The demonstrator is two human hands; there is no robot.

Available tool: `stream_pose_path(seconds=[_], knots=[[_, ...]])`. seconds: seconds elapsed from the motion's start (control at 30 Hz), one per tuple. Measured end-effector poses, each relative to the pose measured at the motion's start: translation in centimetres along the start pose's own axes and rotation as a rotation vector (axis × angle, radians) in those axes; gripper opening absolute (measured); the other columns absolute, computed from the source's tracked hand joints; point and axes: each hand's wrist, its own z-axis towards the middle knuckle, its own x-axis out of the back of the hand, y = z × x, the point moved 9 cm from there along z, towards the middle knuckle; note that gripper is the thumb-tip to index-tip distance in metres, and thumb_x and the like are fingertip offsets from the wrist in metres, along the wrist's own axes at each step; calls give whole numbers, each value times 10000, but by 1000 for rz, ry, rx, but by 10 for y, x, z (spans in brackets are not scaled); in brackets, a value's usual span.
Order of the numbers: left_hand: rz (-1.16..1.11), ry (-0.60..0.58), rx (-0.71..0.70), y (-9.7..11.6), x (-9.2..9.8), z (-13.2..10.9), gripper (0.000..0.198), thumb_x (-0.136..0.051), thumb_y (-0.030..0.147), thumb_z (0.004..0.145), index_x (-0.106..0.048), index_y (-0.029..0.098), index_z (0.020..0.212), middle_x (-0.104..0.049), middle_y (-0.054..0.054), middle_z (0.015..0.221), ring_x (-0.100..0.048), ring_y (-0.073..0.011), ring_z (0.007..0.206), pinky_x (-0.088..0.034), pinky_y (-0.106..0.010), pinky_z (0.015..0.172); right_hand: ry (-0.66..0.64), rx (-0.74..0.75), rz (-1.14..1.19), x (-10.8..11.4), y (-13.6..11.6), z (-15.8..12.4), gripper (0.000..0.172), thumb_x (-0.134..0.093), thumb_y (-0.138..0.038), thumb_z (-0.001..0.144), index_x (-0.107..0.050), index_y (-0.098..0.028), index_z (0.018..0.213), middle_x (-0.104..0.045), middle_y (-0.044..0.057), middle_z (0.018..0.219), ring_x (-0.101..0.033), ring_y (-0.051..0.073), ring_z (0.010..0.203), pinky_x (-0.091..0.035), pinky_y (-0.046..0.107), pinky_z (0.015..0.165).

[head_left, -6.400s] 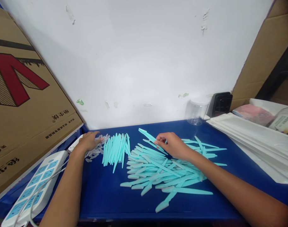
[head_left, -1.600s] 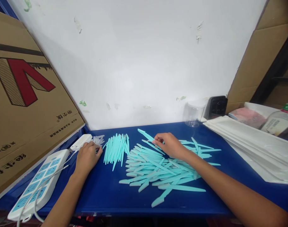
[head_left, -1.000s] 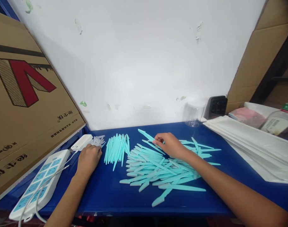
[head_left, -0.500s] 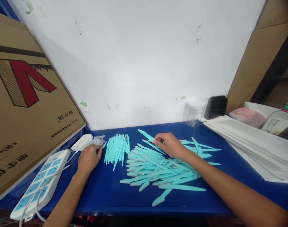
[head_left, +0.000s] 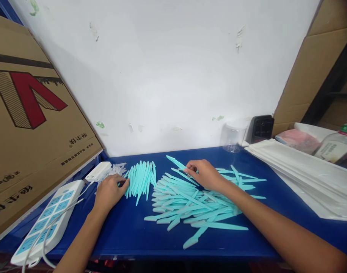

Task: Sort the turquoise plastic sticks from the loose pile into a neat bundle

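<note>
A loose heap of turquoise plastic sticks covers the middle of the blue table. A neater bundle of the same sticks lies to its left. My right hand rests on the far side of the heap, fingers pinched on one turquoise stick that points up and left. My left hand lies palm down beside the bundle, its fingertips touching the bundle's left edge. Small clear plastic pieces lie just beyond the left hand.
A white power strip with its cord lies at the left edge, and a small white block sits behind it. A large cardboard box leans at left. A clear jar, a black device and stacked white bags stand at right.
My left hand has slid right from the clear pieces until its fingers meet the neat bundle. My right hand has kept its place on the heap.
</note>
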Motion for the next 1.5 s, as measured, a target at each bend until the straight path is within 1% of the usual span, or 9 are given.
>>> stream_pose_path(seconds=[0.17,0.43,0.57,0.73,0.87,0.97,1.1,1.37,1.5], knots=[[23,-31,20,-3,-5,0,404,-471,469,928,-756,210,807,-748,-69,901,-664,-253,869,-464,-333,765,-3,0,-5,0,0,0,362,-508,-474,1001,-685,-210,827,-686,52,696,-605,172,599,-393,268,557],[32,-58,48,4,-1,-2,327,-533,451,870,-757,216,832,-763,-62,967,-682,-253,892,-470,-325,743,-1,-5,5,1,-1,0,385,-512,-503,993,-688,-204,826,-670,54,675,-599,181,607,-399,278,573],[29,-65,76,3,-3,-2,303,-534,428,855,-747,214,846,-759,-56,933,-680,-250,859,-455,-320,720,-2,-2,4,0,0,1,387,-510,-506,993,-690,-205,830,-667,53,672,-595,180,603,-393,276,566],[-14,-86,159,-6,-5,-3,300,-530,418,859,-753,222,900,-755,-42,875,-683,-243,820,-431,-300,673,0,3,-1,1,0,0,376,-505,-490,998,-689,-210,828,-674,48,686,-596,175,597,-393,274,567],[40,-57,188,-10,0,-4,309,-508,398,879,-759,232,944,-759,-48,886,-689,-253,825,-428,-306,658,2,7,0,1,-1,0,377,-503,-484,1001,-687,-205,825,-674,53,686,-599,176,602,-389,271,563],[158,-29,174,-8,5,-4,342,-475,394,905,-761,216,965,-761,-81,951,-691,-280,872,-442,-321,659,-1,2,5,0,0,0,375,-508,-488,997,-691,-204,836,-668,55,674,-596,180,600,-388,275,559],[252,-73,128,-3,3,-4,372,-438,374,926,-766,202,953,-751,-105,985,-696,-303,882,-467,-338,666,-1,5,5,0,0,0,374,-509,-492,995,-693,-208,837,-668,53,671,-595,181,593,-394,279,559],[152,-50,84,1,0,-5,419,-415,429,961,-775,221,1008,-745,-84,1064,-699,-274,910,-482,-323,721,8,5,-13,1,-1,0,386,-506,-501,998,-692,-212,823,-671,51,668,-601,179,596,-399,272,557],[120,-54,68,1,-2,-5,410,-445,473,949,-769,224,979,-742,-74,1033,-693,-262,886,-473,-321,718,6,5,-9,1,0,0,379,-505,-490,1000,-690,-209,825,-676,52,677,-605,180,601,-400,273,561]])
